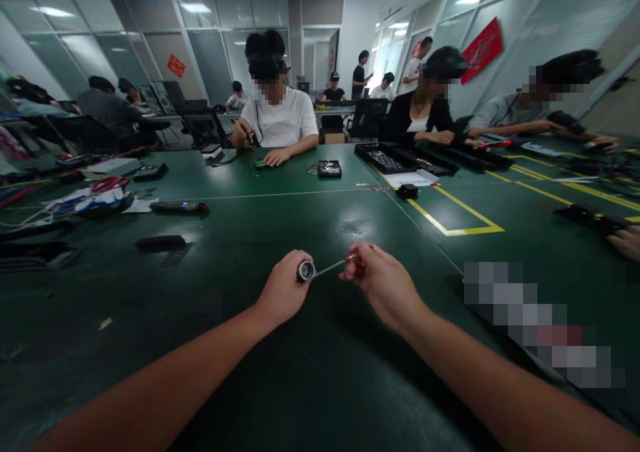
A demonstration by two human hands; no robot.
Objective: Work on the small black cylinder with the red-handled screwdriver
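Over the green table, my left hand (pixel 284 291) is closed around a dark cylinder with a round metal-rimmed end (pixel 305 271) facing me. Its exact kind cannot be made out. My right hand (pixel 387 284) is a short way to the right, fingers pinched on a thin, light strip or rod (pixel 330 267). A small reddish spot shows by the fingertips. The far end of this thin piece reaches the cylinder's right side; whether it is joined there or only touches is unclear.
Left are a dark pen-shaped tool (pixel 180 207), a black block (pixel 161 241) and tangled cables (pixel 107 185). Black trays (pixel 383 157), a small black box (pixel 407 191) and yellow tape (pixel 470 231) lie ahead right. Several people sit across the green table (pixel 260 225). A blurred-out item lies right.
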